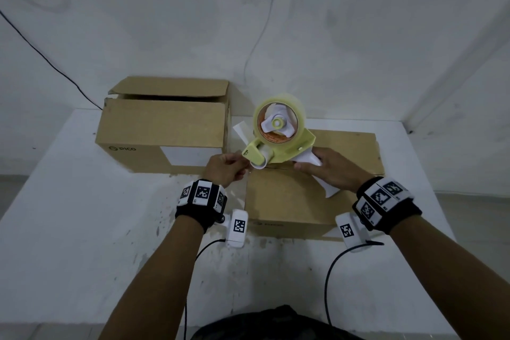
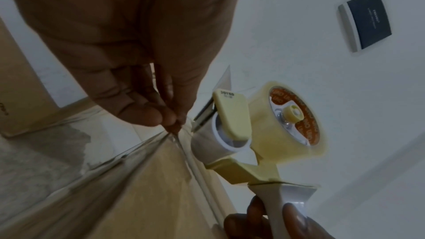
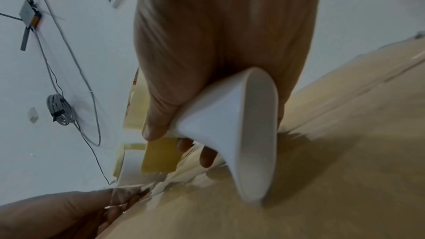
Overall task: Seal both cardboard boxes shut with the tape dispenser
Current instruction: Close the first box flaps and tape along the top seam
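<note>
A yellow tape dispenser (image 1: 278,135) with a clear tape roll (image 2: 287,123) hangs over the left end of the near cardboard box (image 1: 289,196). My right hand (image 1: 328,165) grips its white handle (image 3: 232,123). My left hand (image 1: 223,168) pinches the free end of the clear tape (image 2: 177,130) at the box's left edge, just left of the dispenser's roller. The far box (image 1: 162,130) stands to the left at the back, its rear flap raised a little.
Both boxes rest on a white table (image 1: 82,229) against a white wall. A dark cable (image 1: 49,63) runs down the wall to the table behind the far box. A coiled grey cable (image 3: 60,110) shows in the right wrist view.
</note>
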{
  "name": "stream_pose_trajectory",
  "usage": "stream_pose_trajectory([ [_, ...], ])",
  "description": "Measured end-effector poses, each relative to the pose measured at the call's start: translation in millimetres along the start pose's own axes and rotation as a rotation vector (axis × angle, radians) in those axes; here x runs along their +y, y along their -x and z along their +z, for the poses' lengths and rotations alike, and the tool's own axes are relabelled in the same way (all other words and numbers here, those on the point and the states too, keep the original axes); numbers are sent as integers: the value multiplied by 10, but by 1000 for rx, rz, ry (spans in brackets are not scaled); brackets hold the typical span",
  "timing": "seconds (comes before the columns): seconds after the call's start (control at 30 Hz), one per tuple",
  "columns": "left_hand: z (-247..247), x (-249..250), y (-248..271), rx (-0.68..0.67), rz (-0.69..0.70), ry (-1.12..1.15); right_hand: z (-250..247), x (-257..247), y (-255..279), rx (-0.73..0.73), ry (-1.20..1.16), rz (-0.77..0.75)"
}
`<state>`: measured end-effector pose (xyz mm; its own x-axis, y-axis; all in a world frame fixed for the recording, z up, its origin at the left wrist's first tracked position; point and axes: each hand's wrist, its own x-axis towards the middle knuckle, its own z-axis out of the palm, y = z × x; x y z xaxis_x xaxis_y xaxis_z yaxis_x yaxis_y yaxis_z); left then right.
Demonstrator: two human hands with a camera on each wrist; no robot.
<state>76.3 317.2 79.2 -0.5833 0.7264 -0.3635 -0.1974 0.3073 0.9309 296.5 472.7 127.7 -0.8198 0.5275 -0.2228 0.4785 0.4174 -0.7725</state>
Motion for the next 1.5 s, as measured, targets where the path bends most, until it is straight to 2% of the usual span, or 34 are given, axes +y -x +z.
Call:
stream_pose_trajectory([
  [0.13, -17, -74, 1, 19, -40, 25, 13, -13, 1, -10, 24, -1],
  [0.5, 98, -211, 67, 28, -248, 415, -8, 3, 19, 2, 5, 18],
  [0.8, 208, -272, 20, 82, -237, 443, -75, -58, -17, -29, -11, 26],
  [1.03, 282, -152, 20, 88, -342, 392, -105, -57, -52, -64, -68, 105],
  [1.13, 271, -180, 29, 97, -312, 383, -115, -29, -73, -67, -98, 133],
  [1.27, 261, -274, 57, 82, -189, 372, -121, -15, -60, -75, -151, 155],
  [1.5, 329, -323, 86, 206, 15, 234, -113, -25, -24, -84, -176, 169],
])
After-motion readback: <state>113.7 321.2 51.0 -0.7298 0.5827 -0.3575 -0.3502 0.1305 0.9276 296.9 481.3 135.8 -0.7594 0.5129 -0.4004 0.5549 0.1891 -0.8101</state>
